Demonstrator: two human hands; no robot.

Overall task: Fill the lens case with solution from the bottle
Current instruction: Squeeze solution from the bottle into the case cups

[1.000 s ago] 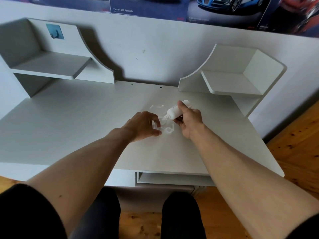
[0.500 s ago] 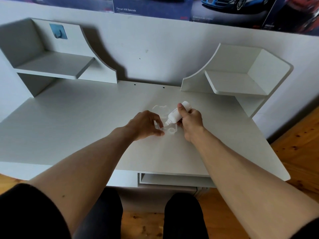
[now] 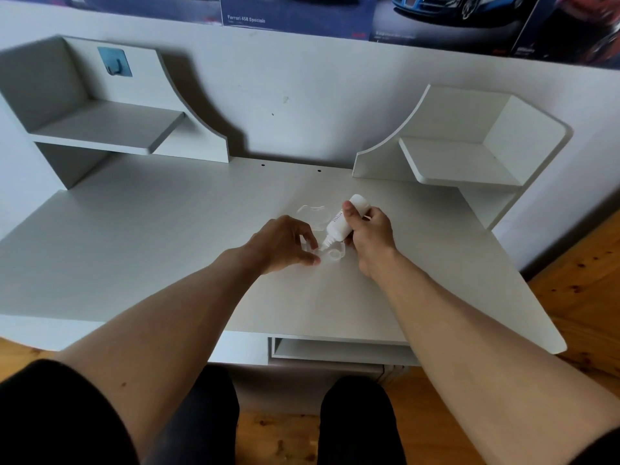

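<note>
A clear lens case (image 3: pixel 333 255) lies on the white desk (image 3: pixel 167 246) near its middle. My left hand (image 3: pixel 285 245) pinches the case's left end and covers part of it. In my right hand (image 3: pixel 369 234) is a small white bottle (image 3: pixel 342 224), tipped with its nozzle pointing down and left, close over the case's left well. The right well is in plain sight. I cannot tell whether liquid is coming out.
Clear, cap-like pieces (image 3: pixel 313 213) lie on the desk just behind the case. Two white corner shelves (image 3: pixel 463 159) stand at the back left and right. A blue hook (image 3: pixel 114 62) is stuck above the left shelf. Car posters hang on the wall.
The bottle's nozzle has dipped lower and closer to the case's left well. Both hands stay in much the same place; the camera has shifted slightly.
</note>
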